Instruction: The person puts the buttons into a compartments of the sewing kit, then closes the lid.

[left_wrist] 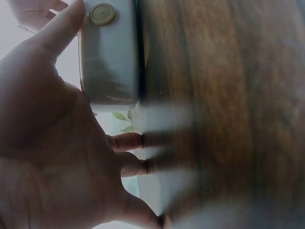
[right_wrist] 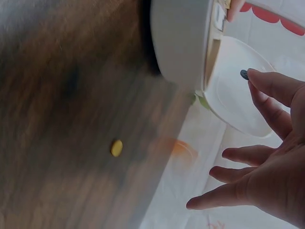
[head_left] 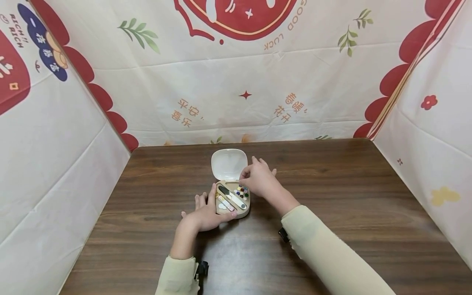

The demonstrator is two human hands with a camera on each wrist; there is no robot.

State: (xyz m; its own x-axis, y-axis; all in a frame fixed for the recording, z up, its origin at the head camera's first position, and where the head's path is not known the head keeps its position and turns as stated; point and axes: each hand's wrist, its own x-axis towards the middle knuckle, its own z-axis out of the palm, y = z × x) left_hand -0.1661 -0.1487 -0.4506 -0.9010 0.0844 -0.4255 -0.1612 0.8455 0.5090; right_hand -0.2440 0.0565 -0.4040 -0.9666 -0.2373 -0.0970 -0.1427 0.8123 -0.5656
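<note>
A white lidded box (head_left: 241,214) stands on the table with its lid (head_left: 229,164) raised at the back. Inside are several small coloured buttons (head_left: 241,192), a long black-and-white tool (head_left: 233,197) and a slim patterned piece (head_left: 225,203). My left hand (head_left: 206,215) rests against the box's left front, thumb on the front rim and forefinger along the left side, its other fingers spread. Thumb and forefinger of my right hand (head_left: 261,180) pinch a small dark button (right_wrist: 244,74) above the box's back right, in front of the lid; its other fingers stretch out.
A small yellow oval piece (right_wrist: 116,148) lies on the brown wooden table (head_left: 332,184) in the right wrist view. A round button-like disc (left_wrist: 102,14) sits on the box's front wall. Printed white cloth (head_left: 221,82) hangs behind the table and at both sides.
</note>
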